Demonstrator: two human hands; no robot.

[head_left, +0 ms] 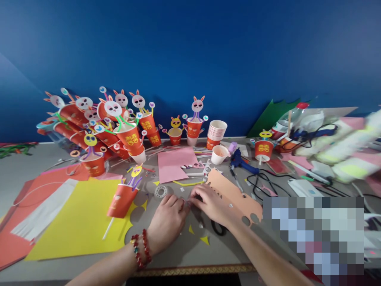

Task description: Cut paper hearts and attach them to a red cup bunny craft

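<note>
My left hand (168,222), with red bead bracelets (141,250) at the wrist, and my right hand (208,200) meet over the table. Both have their fingers pinched together; what is between them is too small and hidden to make out. Just left of them lies a roll of tape (161,192). Black scissors (218,228) are partly covered by my right forearm. Farther left, a red paper cup (119,202) with a yellow paper animal head (136,171) and a white stick lies tilted on yellow paper (74,222).
Decorated red cups (131,139) crowd the back left. A stack of white cups (216,131) stands mid-back. Pink paper (174,165), cut orange paper (229,192), a blue glue gun (242,163) and black cables (264,178) lie around. Yellow scraps (204,240) are near the front edge.
</note>
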